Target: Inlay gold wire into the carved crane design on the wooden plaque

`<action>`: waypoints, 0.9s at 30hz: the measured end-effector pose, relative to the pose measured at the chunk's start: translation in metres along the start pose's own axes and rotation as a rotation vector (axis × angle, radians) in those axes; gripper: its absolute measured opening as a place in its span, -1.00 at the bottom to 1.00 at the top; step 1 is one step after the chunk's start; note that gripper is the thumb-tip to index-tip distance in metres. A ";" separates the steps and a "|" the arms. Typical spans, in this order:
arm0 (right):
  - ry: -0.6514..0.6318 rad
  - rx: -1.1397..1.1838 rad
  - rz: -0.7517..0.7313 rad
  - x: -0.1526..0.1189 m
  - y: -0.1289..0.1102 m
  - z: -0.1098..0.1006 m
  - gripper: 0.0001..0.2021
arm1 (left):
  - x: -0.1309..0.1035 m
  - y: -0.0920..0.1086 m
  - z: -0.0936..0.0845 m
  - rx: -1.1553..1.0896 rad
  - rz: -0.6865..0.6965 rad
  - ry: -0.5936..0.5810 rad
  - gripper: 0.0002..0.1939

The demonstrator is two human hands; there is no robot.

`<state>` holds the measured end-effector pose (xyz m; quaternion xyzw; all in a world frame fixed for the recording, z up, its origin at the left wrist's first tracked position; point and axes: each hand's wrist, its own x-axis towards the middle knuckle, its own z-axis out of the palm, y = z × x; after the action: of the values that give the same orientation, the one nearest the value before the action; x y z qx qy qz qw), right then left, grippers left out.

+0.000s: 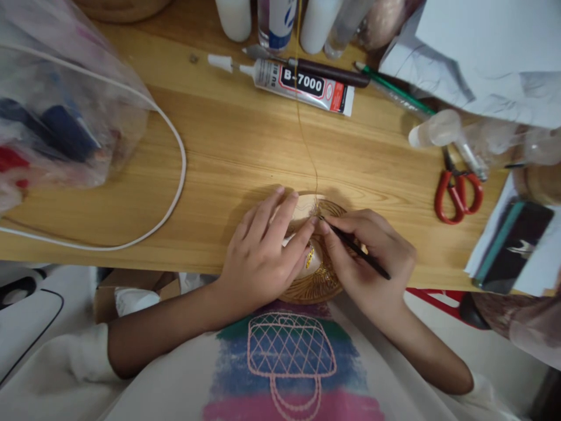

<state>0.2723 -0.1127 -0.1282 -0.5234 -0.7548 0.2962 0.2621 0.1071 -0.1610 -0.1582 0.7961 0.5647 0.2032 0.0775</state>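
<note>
At the table's front edge lies a round carved wooden piece (326,280), partly covered by both hands. My left hand (265,251) rests over its left side with the fingers spread, the index fingertip pressing near the middle. My right hand (372,251) pinches a thin black tool (366,257), its tip close to my left index fingertip. Between the hands a pale piece with a gold pattern (310,257) shows on the round one. A thin golden thread (307,140) runs from the tool tip up past the glue tube (302,85).
A dark-handled spatula (328,71) touches the tube; bottles (276,20) stand behind. Right are a green pencil (398,88), red-handled scissors (456,196), papers (495,52) and a dark case (515,245). Left are a plastic bag (74,111) and a white cable (182,158).
</note>
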 end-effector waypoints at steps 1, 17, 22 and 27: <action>-0.010 -0.001 -0.010 0.000 0.000 -0.001 -0.90 | 0.000 0.000 0.000 0.002 0.002 -0.001 -0.66; -0.027 -0.036 -0.187 0.002 0.006 -0.002 -0.88 | 0.002 0.000 -0.003 0.018 0.006 0.009 -0.70; -0.029 -0.029 -0.190 0.002 0.007 -0.002 -0.89 | 0.002 0.000 -0.003 0.018 0.007 0.003 -0.71; 0.000 0.007 -0.080 -0.001 0.006 0.000 -0.89 | 0.002 0.001 -0.003 0.029 0.009 -0.010 -0.68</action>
<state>0.2764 -0.1117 -0.1324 -0.4917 -0.7741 0.2882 0.2754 0.1071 -0.1598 -0.1547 0.8006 0.5636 0.1916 0.0678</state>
